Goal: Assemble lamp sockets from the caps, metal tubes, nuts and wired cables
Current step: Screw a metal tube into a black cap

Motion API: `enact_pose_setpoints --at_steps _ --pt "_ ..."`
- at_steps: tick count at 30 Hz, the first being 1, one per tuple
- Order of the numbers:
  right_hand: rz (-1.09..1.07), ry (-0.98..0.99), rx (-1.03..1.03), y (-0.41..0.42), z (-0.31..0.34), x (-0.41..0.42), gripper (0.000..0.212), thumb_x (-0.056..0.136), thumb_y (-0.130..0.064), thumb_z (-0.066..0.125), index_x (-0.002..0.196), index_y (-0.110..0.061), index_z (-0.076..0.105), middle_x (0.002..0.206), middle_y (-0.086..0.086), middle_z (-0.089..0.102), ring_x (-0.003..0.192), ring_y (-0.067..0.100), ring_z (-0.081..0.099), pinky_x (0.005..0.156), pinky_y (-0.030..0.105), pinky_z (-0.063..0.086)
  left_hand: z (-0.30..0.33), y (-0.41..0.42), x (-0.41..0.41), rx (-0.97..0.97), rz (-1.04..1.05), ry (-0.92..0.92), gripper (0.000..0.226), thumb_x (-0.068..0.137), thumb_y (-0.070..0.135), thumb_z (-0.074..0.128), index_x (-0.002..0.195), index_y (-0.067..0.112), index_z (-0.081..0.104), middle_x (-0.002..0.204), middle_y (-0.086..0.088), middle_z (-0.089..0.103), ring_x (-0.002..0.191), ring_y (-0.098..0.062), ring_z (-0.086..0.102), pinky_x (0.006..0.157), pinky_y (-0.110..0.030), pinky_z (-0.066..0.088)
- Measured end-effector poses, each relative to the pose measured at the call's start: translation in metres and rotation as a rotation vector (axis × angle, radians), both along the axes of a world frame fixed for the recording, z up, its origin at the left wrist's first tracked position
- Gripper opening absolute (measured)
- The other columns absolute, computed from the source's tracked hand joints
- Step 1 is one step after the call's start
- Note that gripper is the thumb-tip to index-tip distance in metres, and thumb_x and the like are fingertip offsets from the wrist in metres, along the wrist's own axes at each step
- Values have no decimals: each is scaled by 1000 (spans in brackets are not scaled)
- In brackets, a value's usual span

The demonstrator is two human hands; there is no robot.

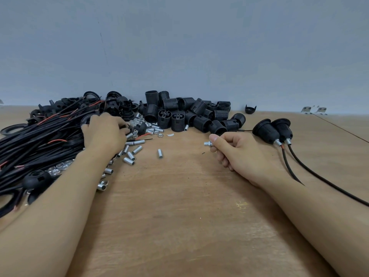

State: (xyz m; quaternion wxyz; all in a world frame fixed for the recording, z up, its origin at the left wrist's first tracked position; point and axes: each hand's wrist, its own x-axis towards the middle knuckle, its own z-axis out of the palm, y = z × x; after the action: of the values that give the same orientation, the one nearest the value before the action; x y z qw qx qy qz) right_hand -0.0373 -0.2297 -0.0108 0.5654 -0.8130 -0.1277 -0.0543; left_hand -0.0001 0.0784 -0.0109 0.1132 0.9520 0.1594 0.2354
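Observation:
My right hand (232,148) pinches a short metal tube with a nut on it (207,144) between thumb and fingers, just above the wooden table (179,206). My left hand (103,132) reaches into the parts at the left, its fingertips at a black cap with a red wire (139,128); whether it grips the cap is hidden. Loose metal tubes (129,155) and nuts (137,121) lie scattered around it. A big bundle of black wired cables (40,140) lies at the left. Black threaded socket bodies (189,114) are piled at the back.
Two assembled sockets with cables (273,130) lie at the right, their cables trailing toward the near right edge. A single black cap (250,109) sits by the wall. One lone tube (160,153) lies mid-table. Two small metal brackets (313,109) sit far right.

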Motion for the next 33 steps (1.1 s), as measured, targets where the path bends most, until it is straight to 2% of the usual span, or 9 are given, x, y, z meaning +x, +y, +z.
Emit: enact_pose_setpoints --at_steps 5,8,10,12,17,22,25,30,33 --pt "21 3 6 -1 0 0 36 95 -39 61 74 -12 69 53 -2 60 46 7 51 43 13 39 10 -8 -7 -81 -170 -323 15 92 32 68 99 22 77 128 -3 61 129 -29 43 104 -51 29" --pt "37 -10 37 -2 0 1 28 94 -36 64 80 -13 70 58 -2 62 48 10 52 42 20 40 23 -30 -17 -142 -386 -511 12 89 27 72 97 22 78 121 0 68 121 -24 56 106 -43 41" --pt "50 -25 95 -2 1 0 17 92 -29 68 84 -14 71 65 0 66 50 12 55 41 25 43 30 -58 -29 -493 -542 -503 9 85 24 76 89 33 76 102 16 73 99 -7 67 93 -25 51" --pt "84 -34 204 -1 3 -1 5 90 -18 71 88 -13 71 72 4 70 56 16 61 42 28 47 27 -89 -40 -841 -676 -379 17 80 18 81 85 32 74 86 16 75 83 -2 70 78 -17 53" --pt "120 -73 315 -3 7 -3 11 85 -3 74 93 -10 71 80 8 74 67 17 70 50 24 53 4 -126 -56 -1423 -860 -117 52 68 15 78 116 10 61 105 -22 72 95 -33 73 86 -37 59" --pt "132 -120 267 -4 6 -5 13 83 0 74 88 -12 72 81 12 72 68 19 70 52 24 54 0 -124 -53 -1514 -894 -13 42 74 11 71 115 7 67 103 -15 75 96 -32 73 82 -30 59" --pt "146 -187 172 -5 6 -6 14 82 -2 76 87 -15 74 81 9 72 72 25 70 56 26 56 1 -122 -52 -1535 -890 49 43 78 13 69 119 3 64 104 -17 74 94 -31 73 78 -28 59" --pt "152 -181 139 -5 4 -6 10 83 -3 75 89 -11 74 78 11 72 68 24 70 57 27 57 0 -119 -52 -1526 -946 106 41 78 11 68 119 5 65 107 -19 73 99 -32 72 81 -29 58" --pt "135 -245 67 -5 3 -7 6 85 -6 74 89 -10 73 78 10 71 68 22 69 58 30 59 1 -120 -53 -1509 -910 117 39 74 21 72 110 5 67 98 -19 75 87 -28 75 73 -26 59"
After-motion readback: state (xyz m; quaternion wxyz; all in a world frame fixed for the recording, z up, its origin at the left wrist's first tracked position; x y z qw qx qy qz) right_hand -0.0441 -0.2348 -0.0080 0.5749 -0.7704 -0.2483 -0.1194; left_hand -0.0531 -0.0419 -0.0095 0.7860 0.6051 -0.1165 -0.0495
